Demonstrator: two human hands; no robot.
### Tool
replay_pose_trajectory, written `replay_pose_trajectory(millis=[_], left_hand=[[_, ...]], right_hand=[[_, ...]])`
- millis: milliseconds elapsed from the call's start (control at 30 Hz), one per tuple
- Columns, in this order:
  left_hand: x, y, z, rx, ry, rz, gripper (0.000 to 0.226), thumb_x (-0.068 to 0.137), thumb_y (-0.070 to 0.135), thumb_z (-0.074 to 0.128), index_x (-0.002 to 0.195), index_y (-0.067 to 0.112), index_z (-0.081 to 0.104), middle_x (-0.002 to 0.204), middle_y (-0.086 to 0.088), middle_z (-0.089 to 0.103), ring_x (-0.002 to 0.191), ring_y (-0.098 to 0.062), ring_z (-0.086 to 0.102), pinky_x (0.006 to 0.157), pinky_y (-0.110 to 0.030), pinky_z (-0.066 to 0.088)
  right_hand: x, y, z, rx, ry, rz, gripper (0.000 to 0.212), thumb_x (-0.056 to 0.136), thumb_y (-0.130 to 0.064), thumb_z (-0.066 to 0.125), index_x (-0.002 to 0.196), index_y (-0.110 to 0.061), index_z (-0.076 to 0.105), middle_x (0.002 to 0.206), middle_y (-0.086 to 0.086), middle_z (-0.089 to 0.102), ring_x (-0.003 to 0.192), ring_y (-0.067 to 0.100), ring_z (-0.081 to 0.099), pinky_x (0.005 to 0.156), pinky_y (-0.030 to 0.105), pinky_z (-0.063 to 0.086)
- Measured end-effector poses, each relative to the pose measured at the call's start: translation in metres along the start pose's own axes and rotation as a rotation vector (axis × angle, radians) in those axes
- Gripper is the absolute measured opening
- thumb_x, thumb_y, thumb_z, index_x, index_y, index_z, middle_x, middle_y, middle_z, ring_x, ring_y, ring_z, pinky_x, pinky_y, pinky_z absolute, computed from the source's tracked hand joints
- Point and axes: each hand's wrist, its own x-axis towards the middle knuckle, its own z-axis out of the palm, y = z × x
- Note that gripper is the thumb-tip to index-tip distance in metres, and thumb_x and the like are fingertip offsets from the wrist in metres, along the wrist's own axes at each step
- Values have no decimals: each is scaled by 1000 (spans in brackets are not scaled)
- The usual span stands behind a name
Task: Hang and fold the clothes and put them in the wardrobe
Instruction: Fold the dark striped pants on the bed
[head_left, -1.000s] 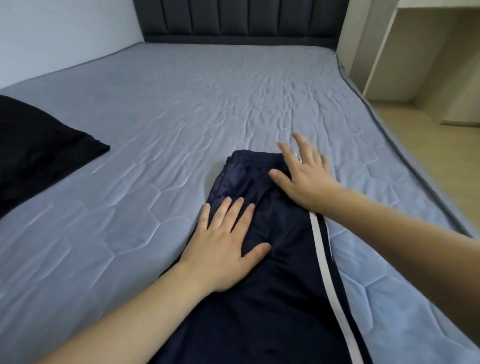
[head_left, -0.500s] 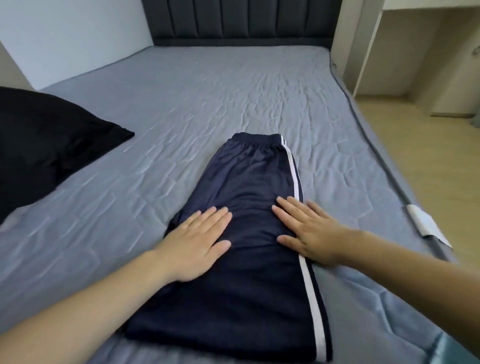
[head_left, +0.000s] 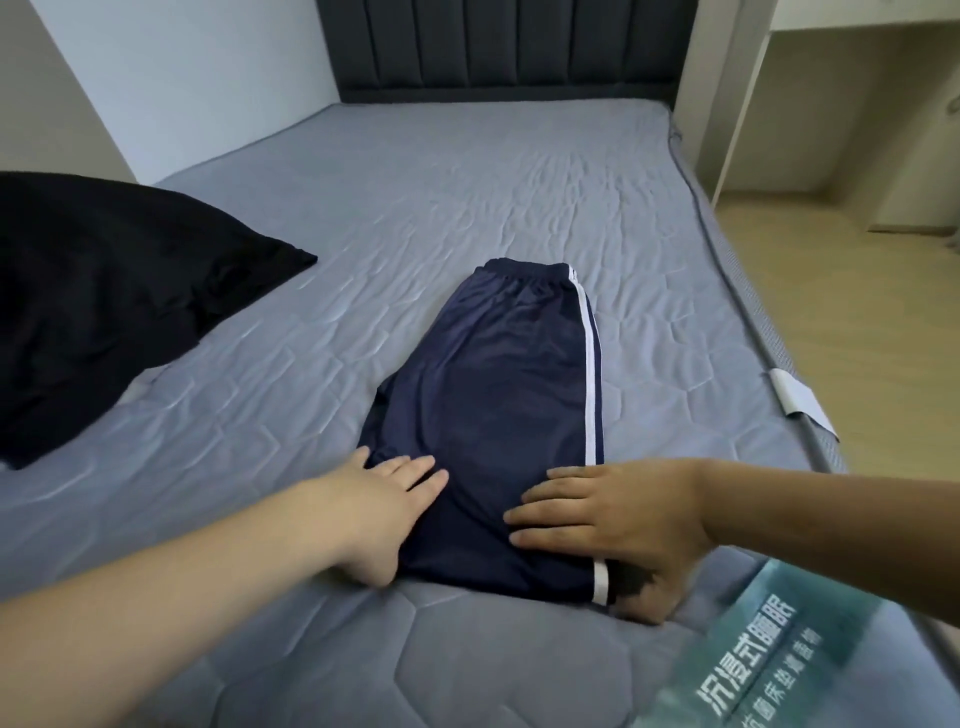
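While the shorts (head_left: 498, 415) lie flat at the centre of the frame on the mattress (head_left: 467, 182), both hands rest on their near end. Left hand (head_left: 384, 512) lies flat with straight fingers at the lower left corner, gripping nothing. Right hand (head_left: 618, 514) lies flat at the lower right corner, fingers straight, thumb beside the hem. Black cloth (head_left: 104, 291) sits at left.

a blue-grey quilted mattress (head_left: 467, 208) fills most of the view, its surface creased in places. a dark padded headboard (head_left: 498, 47) stands at its far end against a pale wall (head_left: 197, 73). a white tag (head_left: 797, 402) sticks out at the right edge, and a teal printed label (head_left: 779, 660), blurred, perhaps mattress branding, lies at the near right corner. light wooden floor (head_left: 857, 291) runs alongside.
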Motion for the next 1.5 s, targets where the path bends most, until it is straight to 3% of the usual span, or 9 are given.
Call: replay_pose_trajectory(millis=[100, 167, 233, 367, 467, 700, 1033, 1300, 1500], left_hand=[[6, -12, -20, -204, 156, 68, 73, 79, 6, 45, 148, 26, 39, 152, 5, 40, 134, -18, 44, 106, -27, 40], [14, -34, -40, -480, 190, 53, 44, 73, 0, 43, 104, 14, 70, 92, 0, 68, 85, -18, 61, 67, -19, 47], [25, -61, -51, -808, 272, -44, 14, 73, -2, 49, 79, 0, 61, 66, -8, 51, 64, -20, 47, 54, -24, 34], [55, -84, -48, -1449, 509, -203, 13, 87, 11, 65, 98, 3, 67, 89, -9, 70, 78, -24, 61, 69, -30, 42], [89, -81, -53, -1605, 754, -294, 16, 95, 25, 60, 100, 10, 64, 102, -12, 70, 85, -24, 63, 72, -32, 47], [172, -112, -136, -1168, 1152, -437, 33, 101, 48, 35, 120, 22, 43, 103, 3, 52, 89, -25, 49, 75, -37, 38], [357, -133, -132, -884, 960, -585, 45, 104, 44, 31, 114, 9, 56, 108, -17, 65, 97, -39, 60, 72, -39, 39], [374, -151, -142, -879, 780, -664, 46, 100, 53, 34, 100, 14, 58, 106, -12, 67, 78, -28, 48, 70, -35, 36], [324, -176, -129, -1783, 423, -145, 67, 79, 73, 57, 110, 15, 72, 107, -3, 72, 88, -19, 67, 75, -28, 50]], right_hand=[[4, -7, 0, 51, 30, 117, 69, 76, -43, 58, 137, -14, 48, 141, 6, 50, 125, 28, 49, 102, 40, 42], [11, -6, -3, 298, 177, 330, 48, 72, -38, 51, 112, -13, 60, 110, 3, 65, 99, 26, 61, 83, 39, 50], [14, 8, -14, 848, 426, 627, 33, 67, -29, 51, 86, -3, 57, 78, 9, 61, 72, 28, 55, 67, 38, 47], [4, 59, -26, 1538, 727, 1012, 14, 85, -16, 52, 92, -9, 61, 78, 9, 67, 70, 24, 63, 61, 33, 50], [12, 87, -26, 1622, 906, 1097, 16, 94, -17, 48, 98, -19, 64, 76, -5, 74, 68, 13, 68, 58, 27, 51], [49, 193, -39, 1214, 1113, 1398, 20, 100, -26, 39, 111, -13, 49, 94, -1, 55, 80, 17, 53, 66, 31, 41], [99, 305, 59, 549, 740, 1579, 19, 103, -17, 28, 105, -7, 43, 81, -2, 44, 97, 35, 59, 67, 35, 32], [101, 326, 66, 664, 746, 1689, 28, 103, -36, 28, 96, -11, 39, 112, 19, 59, 104, 40, 55, 74, 38, 29], [68, 305, 38, 1209, 752, 1621, 56, 97, -50, 45, 127, -3, 51, 121, 17, 61, 109, 35, 58, 91, 37, 47]])
